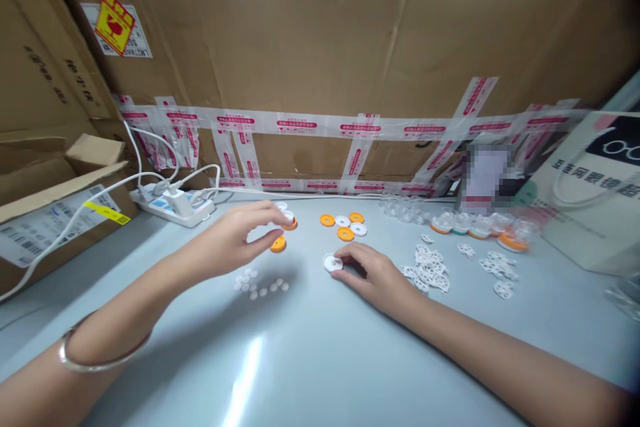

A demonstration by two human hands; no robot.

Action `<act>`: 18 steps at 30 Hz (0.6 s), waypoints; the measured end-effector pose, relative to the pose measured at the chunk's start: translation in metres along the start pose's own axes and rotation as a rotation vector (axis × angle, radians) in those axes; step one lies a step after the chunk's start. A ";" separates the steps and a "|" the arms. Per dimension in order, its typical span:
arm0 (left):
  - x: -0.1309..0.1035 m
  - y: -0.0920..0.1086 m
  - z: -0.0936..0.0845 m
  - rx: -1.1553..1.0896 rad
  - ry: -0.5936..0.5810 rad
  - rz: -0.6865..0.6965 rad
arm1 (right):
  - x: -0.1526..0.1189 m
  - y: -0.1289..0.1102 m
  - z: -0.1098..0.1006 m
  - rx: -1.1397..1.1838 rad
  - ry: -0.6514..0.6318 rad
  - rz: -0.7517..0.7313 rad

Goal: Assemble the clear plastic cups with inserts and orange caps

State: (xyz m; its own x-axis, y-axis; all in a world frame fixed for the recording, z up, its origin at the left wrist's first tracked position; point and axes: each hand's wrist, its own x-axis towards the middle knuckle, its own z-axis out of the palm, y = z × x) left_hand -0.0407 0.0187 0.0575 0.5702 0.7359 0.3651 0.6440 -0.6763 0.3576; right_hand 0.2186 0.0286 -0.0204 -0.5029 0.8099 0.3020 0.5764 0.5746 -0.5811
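My right hand (373, 273) pinches the edge of a small white round disc (331, 263) at the table's middle, thumb and fingertips on its near side. My left hand (245, 233) is over the table to the left, thumb and fingers apart. Its fingertips are at an orange disc with a white piece on top (290, 222); whether they touch is hard to tell. Below the thumb lies another orange disc (278, 244). Between the hands, farther back, orange discs (345, 234) and white discs (359, 229) lie grouped. Small white round pieces (260, 283) are scattered below my left hand.
White openwork pieces (430, 268) lie in piles on the right. Behind them stand clear-topped pieces with coloured bases (480, 225) and clear plastic parts (405, 208). A power strip (187, 210) with cables, an open carton (70, 213), a large taped box (300, 47) and a paper bag (585, 193) surround the table.
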 end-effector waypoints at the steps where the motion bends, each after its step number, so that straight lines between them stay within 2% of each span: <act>1: -0.002 -0.003 -0.005 0.012 -0.104 -0.045 | 0.000 0.000 0.000 0.002 0.000 0.005; 4: -0.008 -0.013 -0.008 0.031 -0.380 -0.159 | 0.000 0.000 0.000 0.010 0.008 0.007; 6: -0.010 -0.018 -0.005 0.039 -0.468 -0.218 | 0.001 0.000 0.001 0.014 0.013 0.000; 9: -0.010 -0.021 -0.002 0.049 -0.528 -0.281 | 0.002 -0.001 0.000 0.017 0.017 -0.009; 18: -0.008 -0.021 0.003 0.078 -0.613 -0.408 | 0.000 -0.001 -0.002 0.035 0.005 0.004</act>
State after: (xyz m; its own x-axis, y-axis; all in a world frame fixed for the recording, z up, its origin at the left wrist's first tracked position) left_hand -0.0571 0.0274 0.0443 0.4459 0.8289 -0.3377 0.8869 -0.3582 0.2919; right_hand 0.2189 0.0284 -0.0181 -0.4976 0.8128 0.3031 0.5557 0.5670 -0.6081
